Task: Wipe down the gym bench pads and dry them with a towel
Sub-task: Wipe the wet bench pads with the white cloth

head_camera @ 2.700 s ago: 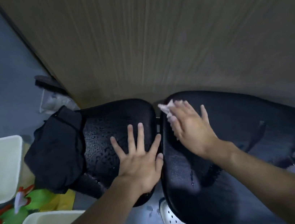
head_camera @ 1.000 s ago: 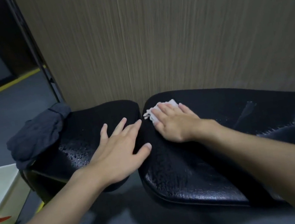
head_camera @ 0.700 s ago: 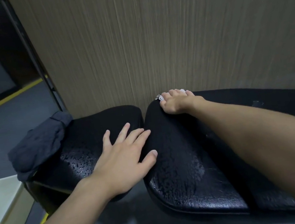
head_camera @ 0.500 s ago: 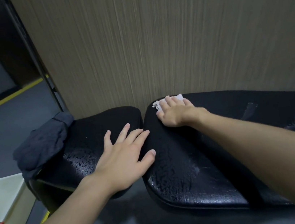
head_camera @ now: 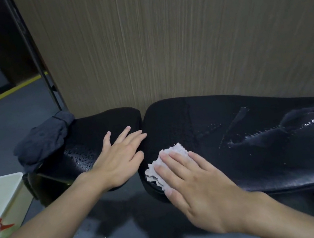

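On the long pad (head_camera: 237,148), the flat right hand (head_camera: 198,189) presses a wipe (head_camera: 176,150).

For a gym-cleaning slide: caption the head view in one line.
The right hand presses a white wipe onto the long bench pad while the left hand rests flat on the short pad.

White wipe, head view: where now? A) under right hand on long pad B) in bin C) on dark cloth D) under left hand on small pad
A: the right hand presses the white wipe flat on the near corner of the long pad; the left hand lies bare on the small pad.
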`<state>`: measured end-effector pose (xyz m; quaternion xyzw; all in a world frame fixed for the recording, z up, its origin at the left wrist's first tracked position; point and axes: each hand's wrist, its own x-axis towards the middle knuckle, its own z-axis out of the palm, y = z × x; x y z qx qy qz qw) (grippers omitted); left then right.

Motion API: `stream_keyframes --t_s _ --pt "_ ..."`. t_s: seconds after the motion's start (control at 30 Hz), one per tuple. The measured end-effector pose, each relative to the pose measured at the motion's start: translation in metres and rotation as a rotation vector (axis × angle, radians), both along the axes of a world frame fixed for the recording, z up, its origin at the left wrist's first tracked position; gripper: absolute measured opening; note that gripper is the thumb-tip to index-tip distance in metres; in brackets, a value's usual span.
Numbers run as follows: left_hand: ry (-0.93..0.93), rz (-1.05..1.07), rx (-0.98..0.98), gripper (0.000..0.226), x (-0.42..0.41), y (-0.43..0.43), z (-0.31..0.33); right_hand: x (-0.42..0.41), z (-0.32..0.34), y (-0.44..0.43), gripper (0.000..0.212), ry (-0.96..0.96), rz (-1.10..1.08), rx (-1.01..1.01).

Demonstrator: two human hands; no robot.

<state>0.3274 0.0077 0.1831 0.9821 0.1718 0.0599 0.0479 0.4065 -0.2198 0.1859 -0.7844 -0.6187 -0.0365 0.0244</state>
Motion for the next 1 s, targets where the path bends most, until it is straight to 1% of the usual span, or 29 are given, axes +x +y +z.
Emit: stream_keyframes --t_s 0.03,0.1,0.13,0.27,0.43,0.5,0.6,0.7,0.77,0.83,0.93,1.0 --pt "-0.002 -0.005 0.004 0.078 -0.001 0.000 0.000 0.001 0.003 0.000 0.057 0.030 0.002 -0.018" --pt "-0.003 -0.006 0.014 0.080 -0.001 0.000 -0.001 0.009 0.010 0.009 0.064 0.079 0.026 -0.056" --pt "0.001 -0.004 0.019 0.080 -0.002 0.000 -0.001 0.017 0.013 0.017 0.066 0.111 0.006 -0.094" --pt "0.021 0.000 0.046 0.085 -0.001 -0.002 0.000 0.067 0.016 0.065 0.056 0.140 -0.122 -0.144" --pt "0.017 -0.003 0.061 0.090 0.000 -0.001 -0.001 0.151 0.012 0.133 0.055 0.197 -0.271 -0.128" --pt "0.017 -0.001 0.068 0.091 0.001 0.000 -0.002 0.179 0.012 0.152 0.054 0.194 -0.326 -0.104" --pt "0.024 0.008 0.089 0.090 0.001 0.000 -0.004 0.205 0.017 0.165 0.054 0.224 -0.430 -0.122" --pt "0.009 0.007 0.097 0.090 0.002 0.000 -0.005 0.209 0.018 0.166 0.056 0.215 -0.461 -0.134" --pt "0.002 0.000 0.095 0.095 0.002 0.000 -0.005 0.200 0.014 0.161 0.058 0.195 -0.449 -0.133" --pt "-0.004 0.001 0.100 0.098 0.002 0.000 -0.004 0.184 0.011 0.151 0.059 0.179 -0.398 -0.143" --pt "-0.008 0.002 0.089 0.091 0.001 -0.002 -0.003 0.143 0.012 0.119 0.059 0.193 -0.288 -0.175" --pt "-0.003 -0.004 0.075 0.096 0.001 -0.001 -0.002 0.109 0.015 0.089 0.057 0.179 -0.211 -0.163"
